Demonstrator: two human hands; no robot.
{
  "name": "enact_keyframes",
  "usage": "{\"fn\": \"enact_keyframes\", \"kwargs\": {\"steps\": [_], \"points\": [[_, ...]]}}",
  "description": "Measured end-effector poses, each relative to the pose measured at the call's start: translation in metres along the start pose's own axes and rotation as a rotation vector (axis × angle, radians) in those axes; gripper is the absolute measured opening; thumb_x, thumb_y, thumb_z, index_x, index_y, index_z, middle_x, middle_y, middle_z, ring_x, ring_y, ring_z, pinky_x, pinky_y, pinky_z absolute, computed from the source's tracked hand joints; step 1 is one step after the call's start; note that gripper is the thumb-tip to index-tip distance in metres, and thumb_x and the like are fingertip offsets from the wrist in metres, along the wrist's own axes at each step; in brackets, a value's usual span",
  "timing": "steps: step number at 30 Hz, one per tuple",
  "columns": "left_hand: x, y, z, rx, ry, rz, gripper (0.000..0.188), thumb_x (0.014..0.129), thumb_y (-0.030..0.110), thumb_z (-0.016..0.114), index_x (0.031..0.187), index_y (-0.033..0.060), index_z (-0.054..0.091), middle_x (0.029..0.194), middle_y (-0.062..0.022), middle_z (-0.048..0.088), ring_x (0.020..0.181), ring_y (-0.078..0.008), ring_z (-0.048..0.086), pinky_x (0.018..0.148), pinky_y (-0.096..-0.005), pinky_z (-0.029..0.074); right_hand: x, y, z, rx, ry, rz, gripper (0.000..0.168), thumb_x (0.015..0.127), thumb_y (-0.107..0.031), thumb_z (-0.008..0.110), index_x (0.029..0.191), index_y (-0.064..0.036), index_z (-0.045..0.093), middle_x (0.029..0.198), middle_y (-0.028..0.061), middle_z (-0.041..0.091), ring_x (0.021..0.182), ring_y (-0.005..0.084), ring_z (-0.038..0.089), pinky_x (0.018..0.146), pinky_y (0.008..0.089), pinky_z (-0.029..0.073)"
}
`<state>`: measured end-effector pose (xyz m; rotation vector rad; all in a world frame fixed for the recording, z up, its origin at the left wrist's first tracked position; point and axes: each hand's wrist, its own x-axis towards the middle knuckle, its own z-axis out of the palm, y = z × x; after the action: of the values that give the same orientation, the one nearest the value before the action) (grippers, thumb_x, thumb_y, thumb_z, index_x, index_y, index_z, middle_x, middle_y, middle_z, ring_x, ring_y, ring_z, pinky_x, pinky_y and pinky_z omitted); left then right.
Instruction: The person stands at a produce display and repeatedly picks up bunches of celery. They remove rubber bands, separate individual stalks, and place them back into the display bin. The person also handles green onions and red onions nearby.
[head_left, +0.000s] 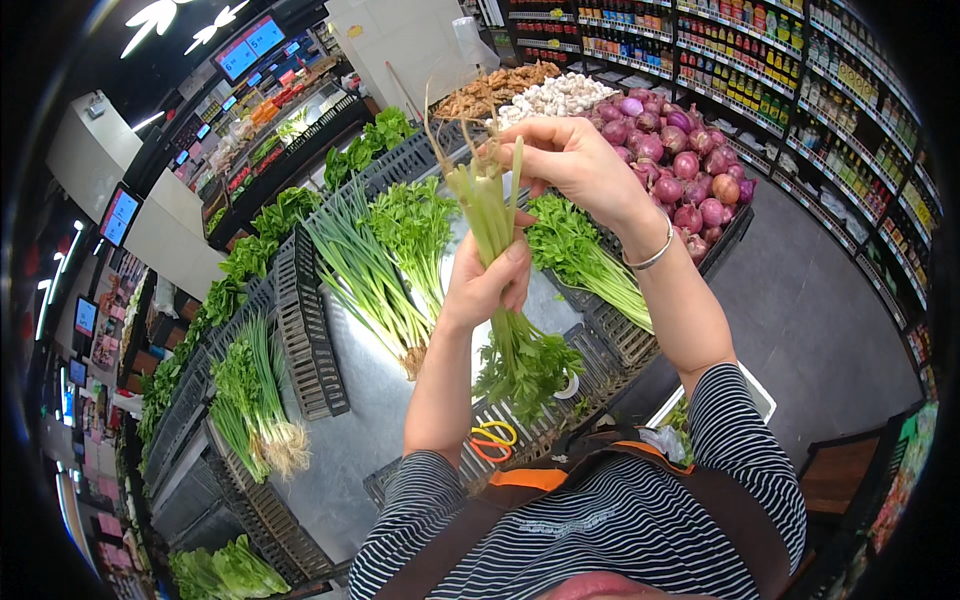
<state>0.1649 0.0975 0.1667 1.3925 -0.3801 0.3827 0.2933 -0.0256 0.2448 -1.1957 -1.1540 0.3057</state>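
A bunch of leafy green celery (486, 202) is held upside down in front of me, roots up and leaves hanging. My left hand (491, 277) is closed around its stalks at mid-length. My right hand (566, 165) is at the root end, its thumb and fingers pinching at a stalk or root; the fingers partly hide the contact. Below the leaves, scissors with yellow and orange handles (493, 441) lie on a black slatted plastic crate (536, 431). A white roll (570, 388) shows partly behind the leaves.
Green onions (375, 285) and leafy celery (412, 240) lie on the metal table (360, 442). More celery (585, 255) rests on crates to the right. Red onions (686, 165), garlic (555, 96) and ginger (491, 88) are piled beyond. Black crates (307, 337) and another green onion bunch (262, 405) stand left.
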Motion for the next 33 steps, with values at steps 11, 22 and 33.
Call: {"fn": "enact_keyframes", "kwargs": {"steps": [11, 22, 33], "points": [[-0.001, 0.009, 0.001, 0.036, -0.058, 0.056, 0.057, 0.099, 0.022, 0.049, 0.145, -0.0018, 0.024, 0.083, -0.009, 0.052, 0.048, -0.0122, 0.051, 0.045, -0.0269, 0.049, 0.002, -0.01, 0.003, 0.109, -0.047, 0.017, 0.021, 0.092, -0.022, 0.065, 0.099, -0.002, 0.069, 0.076, -0.0044, 0.063, 0.064, 0.0011, 0.052, 0.056, 0.0176, 0.043], [0.006, 0.017, 0.001, 0.159, 0.011, 0.061, 0.059, 0.097, 0.023, 0.046, 0.145, -0.0038, 0.025, 0.096, -0.013, 0.056, 0.057, -0.0151, 0.056, 0.051, -0.026, 0.049, 0.013, -0.025, 0.001, -0.086, -0.05, -0.07, 0.025, 0.089, -0.018, 0.065, 0.097, 0.006, 0.067, 0.083, 0.0064, 0.07, 0.073, 0.0098, 0.067, 0.061, 0.0249, 0.055], [0.011, 0.027, 0.008, 0.153, 0.068, 0.089, 0.026, 0.099, 0.023, 0.042, 0.11, -0.0004, 0.046, 0.066, -0.005, 0.05, 0.044, -0.0108, 0.047, 0.043, -0.0231, 0.039, 0.015, -0.035, 0.0, 0.03, -0.151, -0.001, 0.025, 0.091, -0.018, 0.064, 0.096, 0.005, 0.07, 0.083, 0.007, 0.071, 0.071, 0.0098, 0.067, 0.067, 0.0233, 0.056]]}}
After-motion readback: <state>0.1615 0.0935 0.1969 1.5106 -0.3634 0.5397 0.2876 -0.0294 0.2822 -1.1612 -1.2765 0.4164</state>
